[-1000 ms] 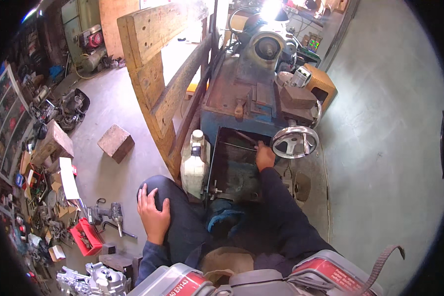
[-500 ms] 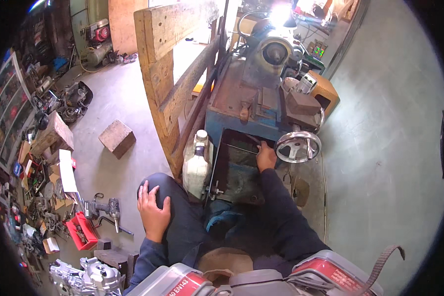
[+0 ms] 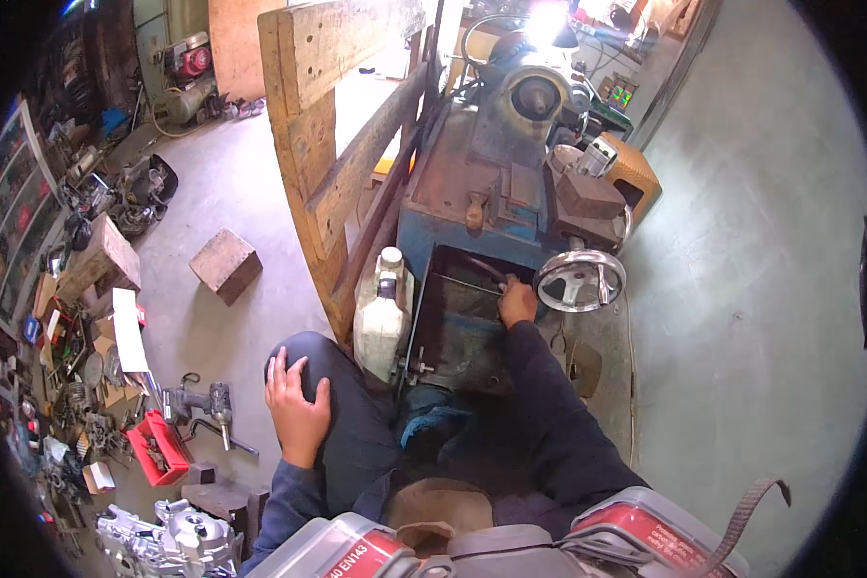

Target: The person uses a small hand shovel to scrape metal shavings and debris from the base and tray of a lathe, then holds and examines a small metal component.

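Note:
My left hand (image 3: pixel 297 403) lies on my raised left knee, fingers spread, holding nothing. My right hand (image 3: pixel 517 302) is closed at the right side of an open dark metal tank (image 3: pixel 496 378) in front of me. A dark, tube-like piece (image 3: pixel 482 266) runs inside the tank up to its fingers, but what they grip is hidden. A thin rod (image 3: pixel 458 281) crosses the tank. Just right of this hand is a shiny handwheel (image 3: pixel 580 281) on the blue machine (image 3: pixel 433 222). A whitish plastic jug (image 3: pixel 380 332) stands against the tank's left side.
A wooden pallet (image 3: pixel 303 144) stands upright left of the machine. On the floor at left are a wooden block (image 3: pixel 225 266), a cordless power tool (image 3: pixel 220 409), a red bin (image 3: pixel 157 448) and a metal engine casing (image 3: pixel 178 539). Respirator filters (image 3: pixel 636 525) fill the lower edge.
The view has shifted slightly. My right hand stays at the tank's right side with little movement, and my left hand remains on the knee.

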`<state>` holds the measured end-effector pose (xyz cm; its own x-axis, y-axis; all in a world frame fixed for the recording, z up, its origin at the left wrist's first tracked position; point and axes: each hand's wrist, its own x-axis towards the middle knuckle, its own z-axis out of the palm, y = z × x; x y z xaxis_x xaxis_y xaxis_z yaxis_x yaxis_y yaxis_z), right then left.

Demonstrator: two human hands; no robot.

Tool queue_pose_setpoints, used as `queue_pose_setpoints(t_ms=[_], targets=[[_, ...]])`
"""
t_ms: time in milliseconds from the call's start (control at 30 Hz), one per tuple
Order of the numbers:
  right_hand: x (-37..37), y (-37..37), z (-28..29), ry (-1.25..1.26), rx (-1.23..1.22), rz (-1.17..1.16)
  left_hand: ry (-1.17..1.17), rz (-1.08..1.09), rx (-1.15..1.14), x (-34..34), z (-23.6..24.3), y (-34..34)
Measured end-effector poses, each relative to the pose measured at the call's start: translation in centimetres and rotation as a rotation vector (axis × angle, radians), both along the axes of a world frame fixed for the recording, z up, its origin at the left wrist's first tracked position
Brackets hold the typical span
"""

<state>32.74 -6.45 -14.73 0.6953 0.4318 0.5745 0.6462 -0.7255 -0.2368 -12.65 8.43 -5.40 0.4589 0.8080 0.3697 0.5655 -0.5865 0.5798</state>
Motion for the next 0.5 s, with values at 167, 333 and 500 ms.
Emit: queue_pose_setpoints(t_ms=[167, 333, 500], targets=[[1.7, -1.5, -2.0, 0.219, 0.304, -0.003, -0.022, -0.024, -0.016, 0.4, -0.2, -0.5], [0.4, -1.7, -0.2, -0.008, 0.024, 0.004, -0.006, -0.007, -0.022, 0.6, -0.1, -0.3], [-1.1, -0.9, 0.7, 0.105, -0.004, 0.072, 0.001, -0.012, 0.005, 0.1, 0.2, 0.2]])
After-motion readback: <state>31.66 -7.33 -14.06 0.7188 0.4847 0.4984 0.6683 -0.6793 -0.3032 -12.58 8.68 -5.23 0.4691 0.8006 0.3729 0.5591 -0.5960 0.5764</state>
